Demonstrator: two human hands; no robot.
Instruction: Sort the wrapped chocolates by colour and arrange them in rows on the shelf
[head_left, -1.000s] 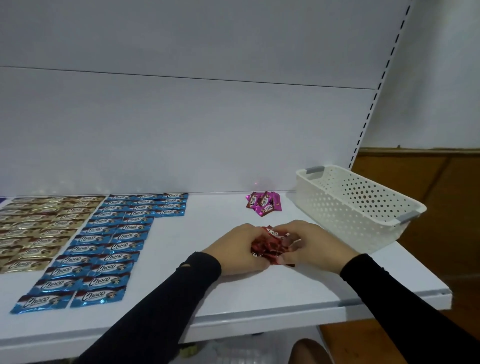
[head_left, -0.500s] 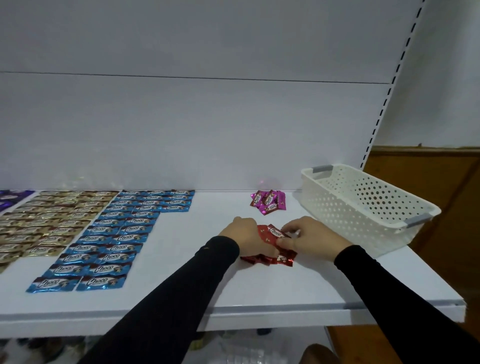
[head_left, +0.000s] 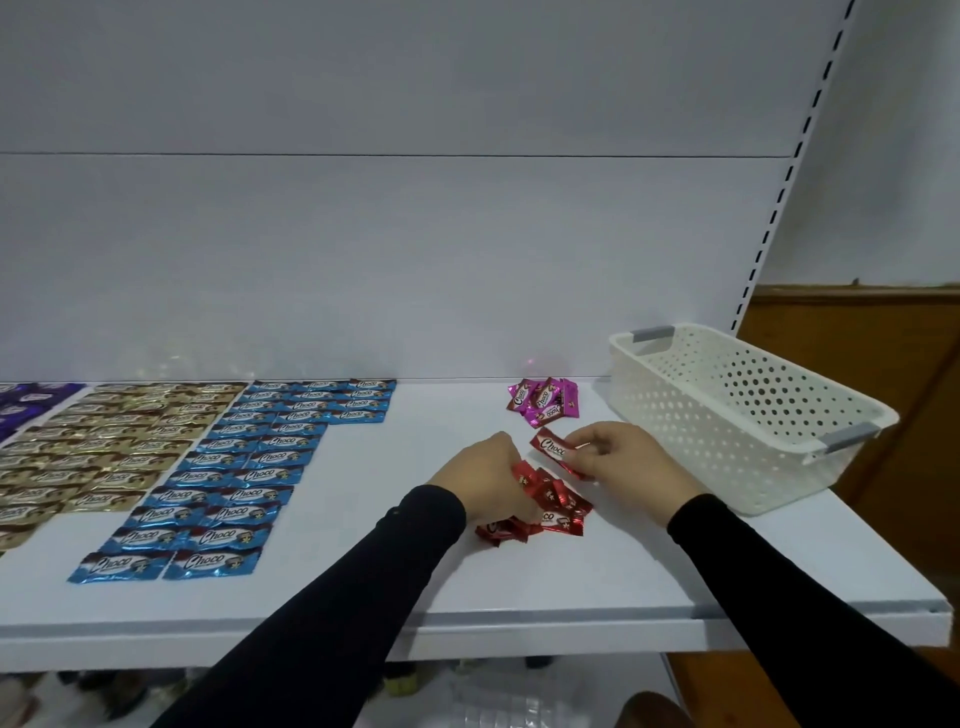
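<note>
A bunch of red wrapped chocolates (head_left: 553, 506) lies on the white shelf (head_left: 519, 587), with my left hand (head_left: 485, 480) closed over its left side. My right hand (head_left: 631, 465) pinches a single red chocolate (head_left: 553, 449) just above the bunch. Blue chocolates (head_left: 244, 467) lie in neat rows to the left. Gold chocolates (head_left: 104, 441) fill rows beside them, and purple ones (head_left: 23, 405) show at the far left edge. A small pile of pink chocolates (head_left: 543, 402) sits near the back wall.
A white perforated basket (head_left: 737, 410) with grey handles stands at the right end of the shelf, overhanging slightly. The shelf's front edge (head_left: 467, 629) runs below my forearms. A brown wooden panel (head_left: 857, 364) stands beyond the shelf at the right.
My hands have separated: the right one has lifted one red chocolate out of the bunch, while the left stays on the remaining red ones. The view has shifted slightly left.
</note>
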